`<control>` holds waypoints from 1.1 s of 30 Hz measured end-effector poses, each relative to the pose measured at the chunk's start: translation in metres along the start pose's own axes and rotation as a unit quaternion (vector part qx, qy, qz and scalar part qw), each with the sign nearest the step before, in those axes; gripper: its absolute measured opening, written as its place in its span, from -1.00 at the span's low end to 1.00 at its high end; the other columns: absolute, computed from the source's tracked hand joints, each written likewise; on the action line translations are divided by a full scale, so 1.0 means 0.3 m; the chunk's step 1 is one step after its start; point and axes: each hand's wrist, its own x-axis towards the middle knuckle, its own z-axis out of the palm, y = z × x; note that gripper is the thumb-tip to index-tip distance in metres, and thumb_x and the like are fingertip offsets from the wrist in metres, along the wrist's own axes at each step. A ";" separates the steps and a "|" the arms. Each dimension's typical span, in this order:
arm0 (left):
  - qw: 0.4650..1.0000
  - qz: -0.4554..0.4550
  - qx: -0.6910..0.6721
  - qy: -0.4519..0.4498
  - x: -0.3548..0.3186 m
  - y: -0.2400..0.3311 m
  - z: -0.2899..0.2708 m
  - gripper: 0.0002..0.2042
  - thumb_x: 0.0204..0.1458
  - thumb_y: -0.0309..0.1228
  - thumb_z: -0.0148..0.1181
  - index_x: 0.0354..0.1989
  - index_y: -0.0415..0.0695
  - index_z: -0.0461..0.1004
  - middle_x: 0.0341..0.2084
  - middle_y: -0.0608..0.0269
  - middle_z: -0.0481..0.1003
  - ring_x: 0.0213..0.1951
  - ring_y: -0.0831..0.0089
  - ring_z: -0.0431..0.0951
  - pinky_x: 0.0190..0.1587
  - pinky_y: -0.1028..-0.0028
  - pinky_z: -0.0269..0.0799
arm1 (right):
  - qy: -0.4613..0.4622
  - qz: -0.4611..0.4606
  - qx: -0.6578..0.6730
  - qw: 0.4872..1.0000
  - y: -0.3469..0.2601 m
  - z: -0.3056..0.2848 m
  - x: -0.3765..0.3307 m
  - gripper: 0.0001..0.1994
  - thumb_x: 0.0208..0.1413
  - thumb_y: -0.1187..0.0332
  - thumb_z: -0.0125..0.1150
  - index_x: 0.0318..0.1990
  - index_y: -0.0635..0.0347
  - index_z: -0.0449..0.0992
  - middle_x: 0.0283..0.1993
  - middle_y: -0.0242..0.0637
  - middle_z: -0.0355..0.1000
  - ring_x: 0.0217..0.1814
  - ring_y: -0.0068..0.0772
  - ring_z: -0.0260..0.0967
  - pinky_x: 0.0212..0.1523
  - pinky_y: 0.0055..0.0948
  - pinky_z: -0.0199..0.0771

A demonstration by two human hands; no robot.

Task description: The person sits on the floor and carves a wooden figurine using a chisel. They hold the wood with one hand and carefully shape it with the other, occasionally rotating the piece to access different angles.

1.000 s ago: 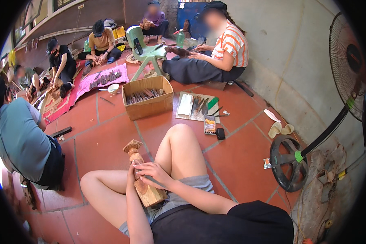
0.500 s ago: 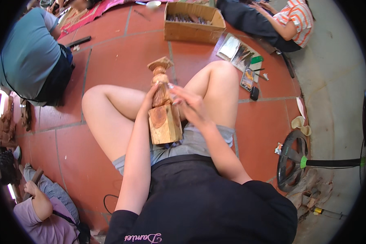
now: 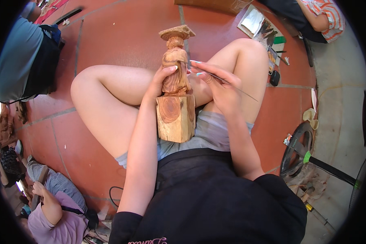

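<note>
Left fingers clamped on carved wood, right fingers on slim tool, cardboard box ahead, contents unseen.

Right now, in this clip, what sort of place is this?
Likely a shared wood-carving workspace: the left hand holds a light brown, partly carved wooden figure, the right hand a slim grey tool, and a person in a teal top and another person in lilac are nearby.
</note>
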 end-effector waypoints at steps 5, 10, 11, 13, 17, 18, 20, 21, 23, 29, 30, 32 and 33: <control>0.999 -0.016 -0.026 0.009 -0.001 0.017 0.015 -0.49 0.14 -0.12 -0.01 0.11 -0.32 0.31 -0.09 -0.01 0.49 -0.09 0.31 0.54 -0.03 0.37 0.49 | -0.023 -0.097 -0.174 0.980 0.027 -0.003 0.046 -0.76 0.00 0.55 0.30 -0.13 0.36 0.57 -0.12 -0.08 0.55 -0.08 -0.25 0.53 -0.07 -0.40 0.52; 0.997 -0.020 -0.010 0.073 0.009 0.017 0.033 -0.50 0.17 -0.14 -0.05 0.12 -0.32 0.31 -0.06 0.01 0.48 -0.05 0.32 0.53 0.02 0.38 0.45 | -0.036 -0.200 -0.305 0.930 0.043 0.010 0.044 -0.72 -0.08 0.57 0.32 -0.14 0.35 0.55 -0.12 -0.09 0.54 -0.06 -0.15 0.52 -0.08 -0.34 0.54; 0.997 -0.035 -0.057 0.032 0.017 0.010 0.013 -0.50 0.17 -0.12 -0.05 0.11 -0.30 0.31 -0.08 0.01 0.49 -0.06 0.31 0.53 0.01 0.37 0.46 | -0.039 -0.201 -0.325 0.923 0.038 0.016 0.027 -0.71 -0.10 0.58 0.32 -0.14 0.34 0.55 -0.12 -0.11 0.54 -0.05 -0.15 0.52 -0.07 -0.33 0.54; 0.995 -0.045 -0.087 -0.022 0.022 -0.003 -0.002 -0.50 0.16 -0.11 -0.04 0.10 -0.29 0.32 -0.10 0.01 0.49 -0.07 0.31 0.53 0.01 0.36 0.46 | -0.037 -0.207 -0.359 0.909 0.049 0.021 -0.016 -0.70 -0.17 0.55 0.34 -0.18 0.32 0.56 -0.13 -0.17 0.55 -0.04 -0.15 0.52 -0.05 -0.30 0.53; 0.996 -0.049 -0.068 -0.025 0.031 0.014 0.012 -0.50 0.14 -0.09 -0.02 0.08 -0.28 0.33 -0.12 0.01 0.50 -0.09 0.31 0.54 -0.01 0.36 0.48 | -0.086 -0.172 -0.388 0.901 -0.011 0.006 -0.033 -0.75 -0.10 0.54 0.32 -0.20 0.36 0.56 -0.10 -0.10 0.55 0.02 -0.06 0.49 0.05 -0.17 0.46; 0.996 -0.054 -0.063 -0.013 0.028 0.016 0.016 -0.50 0.14 -0.09 -0.01 0.08 -0.29 0.33 -0.12 0.01 0.50 -0.09 0.31 0.54 -0.01 0.37 0.48 | -0.080 -0.183 -0.400 0.894 -0.016 0.005 -0.012 -0.76 -0.09 0.54 0.31 -0.20 0.36 0.56 -0.09 -0.13 0.55 0.03 -0.06 0.48 0.08 -0.16 0.44; 0.997 -0.051 -0.058 0.031 0.023 0.028 0.034 -0.51 0.14 -0.10 0.00 0.07 -0.29 0.34 -0.12 0.03 0.51 -0.10 0.33 0.55 -0.02 0.38 0.48 | -0.067 -0.208 -0.423 0.879 0.003 0.002 0.044 -0.76 -0.08 0.54 0.31 -0.19 0.34 0.57 -0.08 -0.17 0.55 0.06 -0.07 0.46 0.12 -0.13 0.39; 0.996 -0.049 -0.055 0.053 0.019 0.027 0.039 -0.51 0.14 -0.11 0.00 0.06 -0.29 0.35 -0.12 0.04 0.51 -0.10 0.33 0.55 -0.02 0.39 0.48 | -0.059 -0.201 -0.445 0.871 0.009 0.010 0.056 -0.76 -0.07 0.51 0.31 -0.17 0.29 0.58 -0.06 -0.24 0.56 0.10 -0.14 0.45 0.24 -0.11 0.24; 0.995 -0.058 -0.072 0.049 0.019 0.020 0.026 -0.52 0.15 -0.11 0.00 0.05 -0.30 0.37 -0.12 0.07 0.51 -0.11 0.35 0.55 -0.02 0.40 0.48 | -0.044 -0.199 -0.467 0.861 0.019 0.024 0.035 -0.76 -0.10 0.46 0.34 -0.20 0.22 0.59 -0.08 -0.33 0.56 0.08 -0.24 0.46 0.30 -0.08 0.12; 0.992 -0.072 -0.101 -0.036 0.034 0.016 0.008 -0.51 0.13 -0.09 0.04 0.02 -0.29 0.38 -0.15 0.07 0.52 -0.13 0.35 0.56 -0.08 0.40 0.51 | -0.058 -0.151 -0.490 0.857 -0.020 0.014 -0.058 -0.81 -0.02 0.42 0.29 -0.20 0.18 0.61 -0.11 -0.37 0.59 0.11 -0.29 0.44 0.41 -0.04 -0.21; 0.992 -0.076 -0.105 -0.005 0.026 0.015 0.014 -0.51 0.12 -0.09 0.05 0.03 -0.29 0.38 -0.15 0.08 0.52 -0.13 0.34 0.56 -0.08 0.40 0.51 | -0.047 -0.163 -0.487 0.856 -0.017 0.011 -0.048 -0.81 -0.02 0.42 0.29 -0.20 0.17 0.62 -0.11 -0.37 0.59 0.11 -0.29 0.44 0.41 -0.04 -0.23; 0.989 -0.082 -0.112 0.056 0.013 0.024 0.032 -0.50 0.11 -0.09 0.07 0.03 -0.29 0.38 -0.15 0.08 0.52 -0.13 0.34 0.56 -0.08 0.41 0.51 | -0.026 -0.188 -0.483 0.855 0.009 0.010 -0.003 -0.81 -0.01 0.42 0.29 -0.20 0.16 0.62 -0.10 -0.37 0.59 0.11 -0.30 0.44 0.41 -0.04 -0.28; 0.992 -0.057 -0.079 0.075 0.020 0.014 0.020 -0.50 0.11 -0.09 0.08 0.04 -0.29 0.37 -0.14 0.07 0.52 -0.12 0.33 0.56 -0.09 0.40 0.52 | -0.015 -0.192 -0.482 0.855 0.026 0.018 0.010 -0.81 -0.01 0.41 0.29 -0.20 0.15 0.62 -0.11 -0.38 0.59 0.11 -0.32 0.44 0.42 -0.05 -0.35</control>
